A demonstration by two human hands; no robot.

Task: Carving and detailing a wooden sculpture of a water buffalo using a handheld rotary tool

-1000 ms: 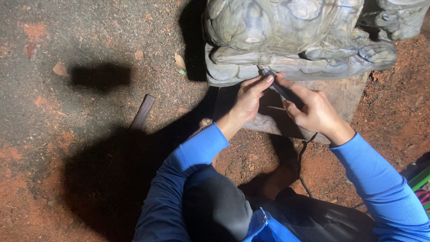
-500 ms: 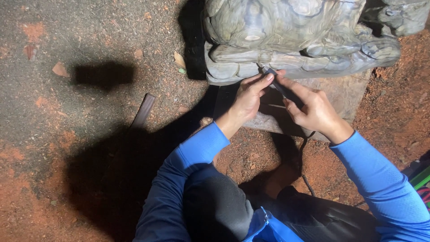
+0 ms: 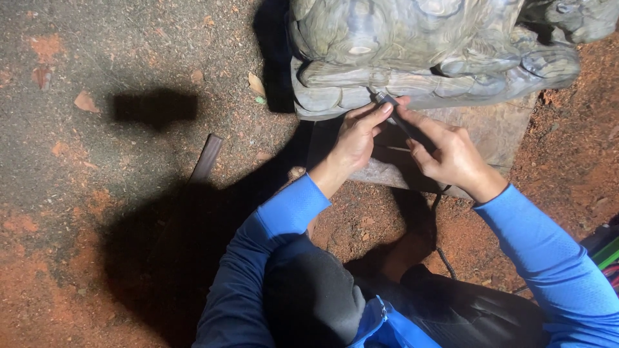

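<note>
Gripping a slim dark hand tool [image 3: 394,115], both hands work at the lower edge of a grey-green carved stone figure [image 3: 412,45]. Right hand [image 3: 451,158] curled closed around the tool's rear shaft, index finger laid along it. Left hand [image 3: 358,138] loosely closed, fingertips [image 3: 382,111] pinching and steadying the tool near its tip. Tool runs diagonally, tip up-left, touching the carving's bottom ledge right where the layered folds meet the base. A thin dark cord [image 3: 440,222] drops from below the right hand down toward the ground; cannot tell whether it joins the tool.

Carving sits on a plain stone block [image 3: 496,132], which stands on red dirt ground [image 3: 58,277]. Both arms in blue long sleeves [image 3: 548,258]; dark knee [image 3: 313,299] raised between them at the bottom of frame. Dark flat strip [image 3: 206,158] lies on the ground left of the block, well apart from the hands. A few dry leaves [image 3: 256,84] just beside the carving's left side, more scattered farther left. Strong shadows across the ground, one rectangular dark patch [image 3: 155,106] at upper left. Green and pink edge of something [image 3: 606,251] at far right, too cropped to tell.
</note>
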